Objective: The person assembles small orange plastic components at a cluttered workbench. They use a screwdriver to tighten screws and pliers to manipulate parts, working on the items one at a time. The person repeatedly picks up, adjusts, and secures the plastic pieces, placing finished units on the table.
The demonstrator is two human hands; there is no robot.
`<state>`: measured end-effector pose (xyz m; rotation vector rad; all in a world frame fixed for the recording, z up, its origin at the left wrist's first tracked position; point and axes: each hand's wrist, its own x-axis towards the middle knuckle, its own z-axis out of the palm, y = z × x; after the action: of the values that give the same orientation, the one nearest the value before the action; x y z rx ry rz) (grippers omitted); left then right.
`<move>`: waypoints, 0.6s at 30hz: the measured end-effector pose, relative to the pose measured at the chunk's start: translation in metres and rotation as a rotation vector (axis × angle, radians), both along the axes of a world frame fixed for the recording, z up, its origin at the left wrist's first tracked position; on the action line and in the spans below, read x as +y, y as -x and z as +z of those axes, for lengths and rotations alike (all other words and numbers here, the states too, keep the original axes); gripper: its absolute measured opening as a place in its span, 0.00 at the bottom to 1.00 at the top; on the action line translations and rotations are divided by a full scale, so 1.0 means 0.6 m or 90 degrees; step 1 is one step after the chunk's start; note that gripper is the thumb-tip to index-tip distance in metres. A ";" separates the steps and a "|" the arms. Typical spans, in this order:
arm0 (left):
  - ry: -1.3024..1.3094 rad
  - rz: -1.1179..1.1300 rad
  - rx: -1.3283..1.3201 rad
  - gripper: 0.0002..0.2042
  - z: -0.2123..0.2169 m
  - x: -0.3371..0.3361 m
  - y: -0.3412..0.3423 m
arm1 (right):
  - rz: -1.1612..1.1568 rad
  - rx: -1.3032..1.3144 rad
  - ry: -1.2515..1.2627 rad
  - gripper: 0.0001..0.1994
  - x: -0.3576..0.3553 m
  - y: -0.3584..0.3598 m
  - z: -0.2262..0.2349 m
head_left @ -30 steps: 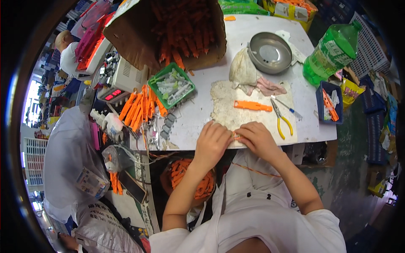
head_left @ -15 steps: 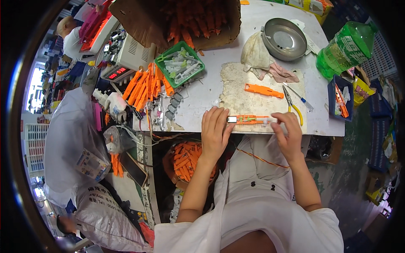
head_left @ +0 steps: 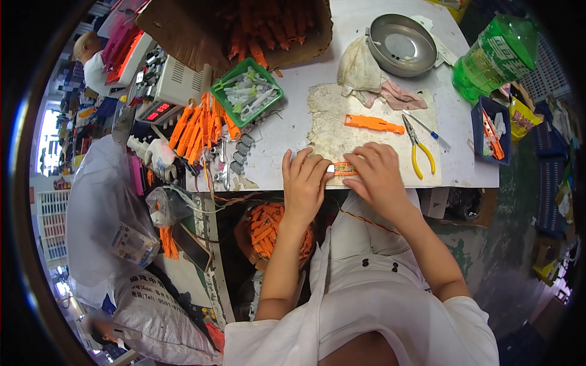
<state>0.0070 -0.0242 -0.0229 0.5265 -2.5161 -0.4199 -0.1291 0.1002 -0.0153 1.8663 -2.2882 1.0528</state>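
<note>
Both hands are pressing a slim orange plastic piece (head_left: 343, 168) on the worn mat (head_left: 366, 137): left hand (head_left: 303, 185) fingers together, right hand (head_left: 378, 177) fingers curled; yellow-handled pliers (head_left: 419, 149) at three o'clock.

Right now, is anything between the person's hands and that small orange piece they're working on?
No. Both the left hand and right hand already touch the small orange piece on the worn mat. The yellow-handled pliers lie off to the right, apart.
</note>
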 end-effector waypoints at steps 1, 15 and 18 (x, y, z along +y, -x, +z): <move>0.007 0.001 -0.004 0.09 0.001 0.000 0.001 | 0.008 0.019 -0.013 0.18 -0.010 0.001 -0.008; 0.047 -0.061 -0.040 0.09 0.016 -0.011 0.001 | 0.015 0.029 -0.048 0.15 -0.016 -0.001 -0.014; 0.059 -0.070 -0.064 0.10 0.018 -0.013 0.005 | 0.010 0.031 -0.040 0.15 -0.016 -0.001 -0.015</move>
<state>0.0038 -0.0318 -0.0121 0.3841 -2.6545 -0.3216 -0.1283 0.0905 -0.0246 1.9136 -2.3100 0.9363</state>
